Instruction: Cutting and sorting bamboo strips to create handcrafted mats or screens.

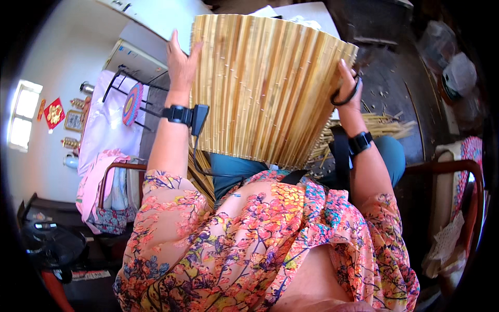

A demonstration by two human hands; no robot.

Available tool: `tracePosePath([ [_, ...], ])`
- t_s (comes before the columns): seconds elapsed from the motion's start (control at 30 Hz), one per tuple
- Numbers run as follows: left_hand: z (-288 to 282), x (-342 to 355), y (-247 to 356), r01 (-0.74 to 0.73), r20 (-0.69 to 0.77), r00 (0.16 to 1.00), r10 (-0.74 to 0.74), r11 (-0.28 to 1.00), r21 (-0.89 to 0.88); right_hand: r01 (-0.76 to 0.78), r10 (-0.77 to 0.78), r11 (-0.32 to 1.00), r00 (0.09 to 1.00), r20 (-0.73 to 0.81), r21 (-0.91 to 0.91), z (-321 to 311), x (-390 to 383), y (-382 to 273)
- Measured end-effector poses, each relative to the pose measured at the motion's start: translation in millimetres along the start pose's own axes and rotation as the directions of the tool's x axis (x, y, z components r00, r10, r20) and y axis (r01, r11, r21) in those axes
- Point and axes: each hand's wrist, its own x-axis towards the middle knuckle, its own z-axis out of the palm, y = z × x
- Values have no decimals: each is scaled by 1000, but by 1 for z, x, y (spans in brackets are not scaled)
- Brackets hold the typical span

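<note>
A mat of narrow yellow-brown reed slats [254,88], joined side by side with rows of thread, stands raised in front of me over my knees. At its left edge is my left hand [182,62], fingers stretched upward and thumb spread toward the edge slat. My right hand [349,88] grips the right edge, its thumb on the near face and its other fingers mostly hidden. A black loop [343,96] hangs round that hand. Black bands with small devices sit on both wrists. Behind the mat's lower right lies a bundle of loose reed sticks [384,129].
A chair with a round woven seat [133,104] stands by a pink-covered table [99,119] at the left. Wooden armrests [447,166] flank me, with folded cloth beside them. Plastic bags [460,73] lie at the far right. Reed scraps litter the dark floor [387,78].
</note>
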Motion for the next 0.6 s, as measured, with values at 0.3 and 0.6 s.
tracePosePath([
  [0.3,-45,-93,-40,829,784,559,-271,158,-537,-66,64,997,997,40,49,-10,-3,5],
  [0.6,-44,-82,-31,813,760,570,-311,84,-576,149,-138,988,976,-171,51,-44,35,-2],
])
